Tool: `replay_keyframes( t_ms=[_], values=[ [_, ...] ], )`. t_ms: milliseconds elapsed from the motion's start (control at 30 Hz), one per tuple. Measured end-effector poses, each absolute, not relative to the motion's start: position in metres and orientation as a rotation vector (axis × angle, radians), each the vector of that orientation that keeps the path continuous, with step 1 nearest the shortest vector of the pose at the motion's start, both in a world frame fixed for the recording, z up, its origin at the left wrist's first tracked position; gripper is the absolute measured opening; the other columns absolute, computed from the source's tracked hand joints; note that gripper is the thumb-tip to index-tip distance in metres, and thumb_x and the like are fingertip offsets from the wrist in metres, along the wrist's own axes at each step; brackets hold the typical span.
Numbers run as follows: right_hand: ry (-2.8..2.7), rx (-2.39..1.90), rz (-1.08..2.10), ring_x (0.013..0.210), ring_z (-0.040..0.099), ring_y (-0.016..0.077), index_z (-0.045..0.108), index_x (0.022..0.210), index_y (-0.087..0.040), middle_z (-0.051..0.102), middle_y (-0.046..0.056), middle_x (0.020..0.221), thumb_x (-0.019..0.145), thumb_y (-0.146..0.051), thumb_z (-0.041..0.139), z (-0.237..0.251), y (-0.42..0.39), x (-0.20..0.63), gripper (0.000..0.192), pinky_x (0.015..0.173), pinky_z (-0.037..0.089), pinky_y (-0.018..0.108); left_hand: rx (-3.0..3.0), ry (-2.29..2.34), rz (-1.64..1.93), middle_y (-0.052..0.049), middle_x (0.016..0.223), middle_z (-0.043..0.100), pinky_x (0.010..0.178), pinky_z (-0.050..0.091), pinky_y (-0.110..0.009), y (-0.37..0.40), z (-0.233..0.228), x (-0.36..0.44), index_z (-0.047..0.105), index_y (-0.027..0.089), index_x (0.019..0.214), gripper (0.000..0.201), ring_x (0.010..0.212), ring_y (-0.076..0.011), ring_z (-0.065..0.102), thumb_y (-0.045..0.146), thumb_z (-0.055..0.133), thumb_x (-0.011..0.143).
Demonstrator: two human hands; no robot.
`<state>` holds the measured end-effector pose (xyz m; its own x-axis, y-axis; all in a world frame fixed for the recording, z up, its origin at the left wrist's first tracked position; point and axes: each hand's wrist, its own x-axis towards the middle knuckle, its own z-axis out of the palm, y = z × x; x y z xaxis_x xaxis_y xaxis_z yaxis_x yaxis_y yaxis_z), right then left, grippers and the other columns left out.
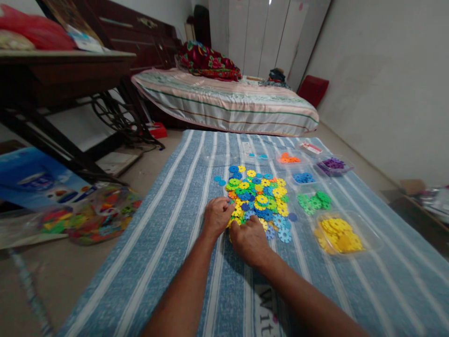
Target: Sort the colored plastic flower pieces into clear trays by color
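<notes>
A mixed pile of flat plastic gear-shaped discs (261, 199), in yellow, blue, green and orange, lies on the striped cloth in front of me. At its left edge is my left hand (216, 216), its fingers curled together by the discs. My right hand (250, 239) bends over the near side of the pile, fingers drawn in and touching the discs. What either hand pinches, if anything, is hidden by the fingers. To the right, clear plastic tubs hold sorted discs: yellow discs (338, 234), green discs (315, 202), blue discs (303, 178), purple discs (332, 164) and orange discs (289, 158).
A blue-and-white striped cloth (168, 224) covers the work surface. At its far end a clear tub (257, 152) contains a few light-blue discs. Bags of colourful pieces (101, 213) lie on the left below a sewing-machine table (63, 70). A bed (224, 103) stands beyond.
</notes>
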<state>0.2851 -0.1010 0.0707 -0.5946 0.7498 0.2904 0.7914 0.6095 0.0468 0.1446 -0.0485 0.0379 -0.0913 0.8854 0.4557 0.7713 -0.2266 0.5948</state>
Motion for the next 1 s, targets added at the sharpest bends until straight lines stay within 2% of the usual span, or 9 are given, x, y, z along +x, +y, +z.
replay_keyframes(
  t_ms=[167,367,433,567,700,833,1000],
  values=[
    [-2.396,-1.065,-0.351,0.05,0.047,0.0141,0.053,0.069,-0.019,0.056,0.0,0.051,0.083,-0.01,0.05,0.063,-0.103,0.302,0.017,0.065,0.029,0.032,2.012,1.859,1.222,-0.004,0.087,0.075,0.081,0.054,-0.035,-0.049,0.038,0.145,0.05,0.023,0.048,0.036,0.083,-0.0195,0.068,0.031,0.063,0.08],
    [-2.187,-0.989,-0.384,0.052,0.042,0.0133,0.053,0.065,-0.021,0.048,-0.003,0.05,0.091,-0.01,0.046,0.086,-0.104,0.345,0.029,0.069,0.032,0.029,2.014,1.862,1.2,-0.004,0.089,0.076,0.082,0.053,-0.035,-0.051,0.04,0.146,0.048,0.022,0.048,0.035,0.084,-0.0196,0.068,0.029,0.063,0.079],
    [-2.14,-1.074,-0.432,0.054,0.044,0.0135,0.058,0.069,-0.02,0.048,-0.003,0.05,0.093,-0.015,0.048,0.097,-0.105,0.375,0.027,0.071,0.035,0.028,2.014,1.866,1.2,-0.004,0.089,0.075,0.082,0.053,-0.034,-0.051,0.04,0.146,0.048,0.022,0.048,0.035,0.084,-0.0192,0.068,0.029,0.063,0.079],
    [-2.067,-1.352,-0.656,0.052,0.045,0.0129,0.06,0.063,-0.02,0.046,-0.003,0.047,0.094,-0.02,0.05,0.112,-0.109,0.451,0.032,0.069,0.037,0.027,2.015,1.86,1.213,-0.004,0.088,0.075,0.082,0.052,-0.034,-0.051,0.039,0.146,0.048,0.022,0.048,0.036,0.083,-0.0189,0.068,0.029,0.064,0.079],
    [-1.939,-1.52,-0.889,0.05,0.046,0.0146,0.066,0.069,-0.018,0.05,-0.001,0.046,0.09,-0.027,0.056,0.11,-0.116,0.497,0.025,0.061,0.035,0.028,2.015,1.849,1.215,-0.005,0.089,0.075,0.082,0.053,-0.036,-0.05,0.038,0.146,0.049,0.022,0.049,0.034,0.084,-0.02,0.068,0.029,0.063,0.079],
    [-2.043,-1.474,-0.738,0.054,0.05,0.0155,0.067,0.072,-0.018,0.054,0.001,0.051,0.094,-0.027,0.051,0.098,-0.122,0.477,0.029,0.062,0.035,0.028,1.996,1.83,1.241,-0.004,0.089,0.075,0.083,0.053,-0.035,-0.052,0.039,0.147,0.052,0.023,0.051,0.031,0.086,-0.0194,0.068,0.028,0.063,0.079],
    [-2.157,-1.254,-0.473,0.053,0.044,0.014,0.061,0.066,-0.02,0.049,-0.001,0.05,0.095,-0.022,0.048,0.09,-0.123,0.411,0.032,0.061,0.031,0.027,1.928,1.767,1.317,-0.004,0.09,0.075,0.086,0.054,-0.034,-0.056,0.042,0.148,0.052,0.023,0.051,0.033,0.087,-0.018,0.068,0.028,0.061,0.082]
  ],
)
